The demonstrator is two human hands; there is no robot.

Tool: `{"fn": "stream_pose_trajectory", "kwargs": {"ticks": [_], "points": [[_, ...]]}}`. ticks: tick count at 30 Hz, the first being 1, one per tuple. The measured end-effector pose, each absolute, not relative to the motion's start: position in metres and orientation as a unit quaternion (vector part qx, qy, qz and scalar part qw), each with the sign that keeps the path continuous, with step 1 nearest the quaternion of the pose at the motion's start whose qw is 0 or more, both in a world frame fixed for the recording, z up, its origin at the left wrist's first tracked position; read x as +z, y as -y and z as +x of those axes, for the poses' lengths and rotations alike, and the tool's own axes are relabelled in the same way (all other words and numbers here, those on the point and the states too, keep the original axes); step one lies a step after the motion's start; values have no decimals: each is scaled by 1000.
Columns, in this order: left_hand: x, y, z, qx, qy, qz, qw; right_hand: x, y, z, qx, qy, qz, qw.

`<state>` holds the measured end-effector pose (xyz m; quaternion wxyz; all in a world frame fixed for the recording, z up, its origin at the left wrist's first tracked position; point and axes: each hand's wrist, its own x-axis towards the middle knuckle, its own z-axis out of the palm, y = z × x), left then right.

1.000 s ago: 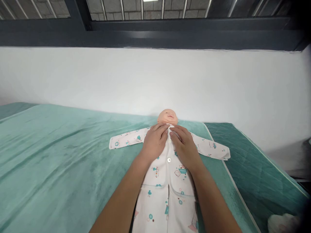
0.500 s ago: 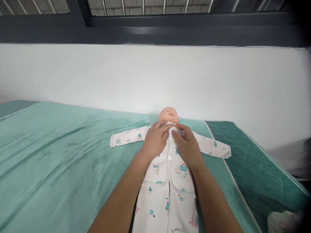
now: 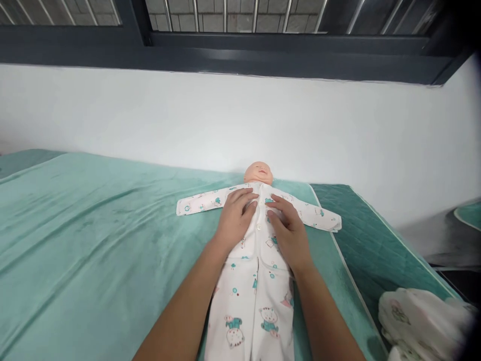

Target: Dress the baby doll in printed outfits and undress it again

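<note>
A baby doll [image 3: 258,173] lies on its back, its head toward the wall. It wears a white printed baby jacket [image 3: 263,253] with long sleeves stretched out to both sides, and matching white printed pants [image 3: 235,321] lie below. My left hand [image 3: 237,214] rests on the left side of the jacket's chest, fingers apart. On the other side of the front seam, my right hand [image 3: 288,225] lies on the cloth with its fingers loosely bent and spread. A button [image 3: 258,227] shows on the front between the hands.
A light green sheet [image 3: 93,250] covers the bed, with a darker green quilted cover [image 3: 361,240] at the right. White printed cloth [image 3: 424,321] is bunched at the lower right. Behind the bed rise a white wall [image 3: 188,120] and a dark window frame [image 3: 233,57].
Both hands have come away from the jacket's neckline and moved down slightly, fingers farther apart. The collar now shows. The view has shifted, bringing more of the bunched cloth into sight.
</note>
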<state>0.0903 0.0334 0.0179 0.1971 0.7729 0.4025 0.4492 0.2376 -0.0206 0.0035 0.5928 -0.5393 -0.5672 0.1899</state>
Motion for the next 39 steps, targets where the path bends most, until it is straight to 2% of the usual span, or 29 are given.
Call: {"fn": "stream_pose_trajectory", "kwargs": {"ticks": [20, 29, 39], "points": [[14, -32, 88, 450, -408, 752, 256, 3, 24, 236, 134, 597, -547, 571], [16, -34, 86, 449, -398, 736, 315, 2, 23, 238, 124, 640, -548, 524], [18, -33, 90, 436, -405, 756, 272, -1, 20, 238, 94, 660, -548, 505]]}}
